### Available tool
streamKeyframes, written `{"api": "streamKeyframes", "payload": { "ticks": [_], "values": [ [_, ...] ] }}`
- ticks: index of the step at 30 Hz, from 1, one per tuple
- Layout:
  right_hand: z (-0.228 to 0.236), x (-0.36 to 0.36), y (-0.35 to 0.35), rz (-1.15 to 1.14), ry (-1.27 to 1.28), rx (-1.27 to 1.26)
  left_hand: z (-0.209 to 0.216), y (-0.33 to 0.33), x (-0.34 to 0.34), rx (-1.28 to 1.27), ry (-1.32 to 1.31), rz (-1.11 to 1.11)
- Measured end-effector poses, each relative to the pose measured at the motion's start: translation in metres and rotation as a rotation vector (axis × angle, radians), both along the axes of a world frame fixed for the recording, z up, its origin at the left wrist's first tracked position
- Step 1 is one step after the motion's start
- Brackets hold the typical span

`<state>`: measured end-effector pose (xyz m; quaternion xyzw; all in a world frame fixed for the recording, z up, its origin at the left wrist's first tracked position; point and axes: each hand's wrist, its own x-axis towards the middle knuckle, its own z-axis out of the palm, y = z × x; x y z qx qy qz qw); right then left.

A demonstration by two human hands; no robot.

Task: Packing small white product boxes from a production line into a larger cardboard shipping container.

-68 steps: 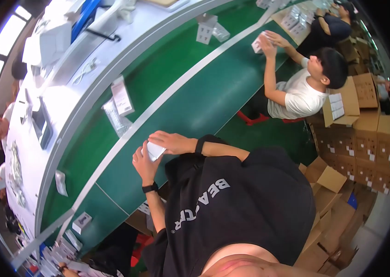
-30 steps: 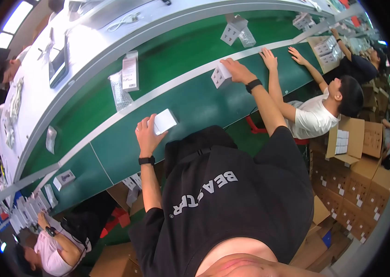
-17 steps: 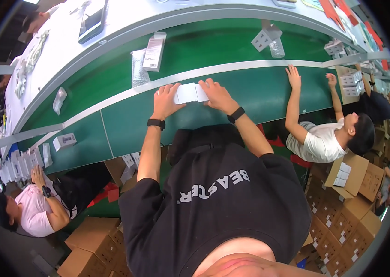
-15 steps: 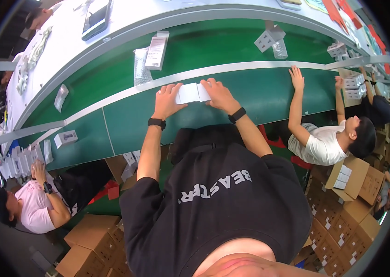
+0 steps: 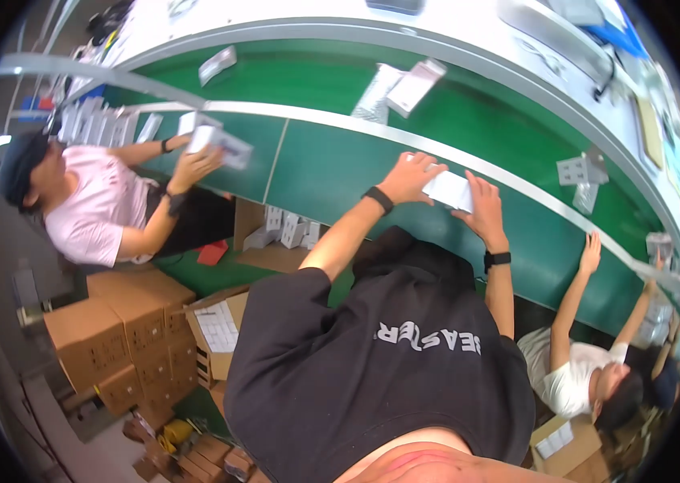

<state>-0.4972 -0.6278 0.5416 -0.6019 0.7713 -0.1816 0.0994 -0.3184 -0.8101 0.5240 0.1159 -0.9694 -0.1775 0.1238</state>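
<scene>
Small white boxes [image 5: 448, 190] are held side by side over the green work surface, their exact number hard to make out. At their left end, my left hand [image 5: 411, 178] is closed on them, fingers over the far edge. My right hand [image 5: 485, 211] grips the right end, with the thumb on the near side. Both wrists wear dark bands. Beyond my hands, on the green belt, a white carton [image 5: 416, 87] lies against a bubble-wrapped pack [image 5: 377, 95].
At left, a co-worker in pink holds white boxes [image 5: 210, 138]. To the right, another co-worker's hand [image 5: 590, 254] rests by the white rail [image 5: 517, 187]. Stacked brown cartons [image 5: 127, 322] stand at lower left. An open carton [image 5: 280, 256] of white boxes sits under the bench.
My view has swung, so the bench and my hands appear farther right. Both hands still hold the white boxes. The left co-worker has lifted white boxes.
</scene>
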Motion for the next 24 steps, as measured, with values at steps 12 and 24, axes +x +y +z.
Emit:
{"api": "streamKeyframes", "payload": {
  "ticks": [12,24],
  "values": [
    [0.021,0.014,-0.007,-0.051,0.010,0.067,0.043,-0.002,0.043,0.309,0.287,0.213],
    [0.062,0.020,0.005,-0.004,0.137,0.066,0.118,-0.140,0.243,-0.239,-0.584,0.664]
  ]
}}
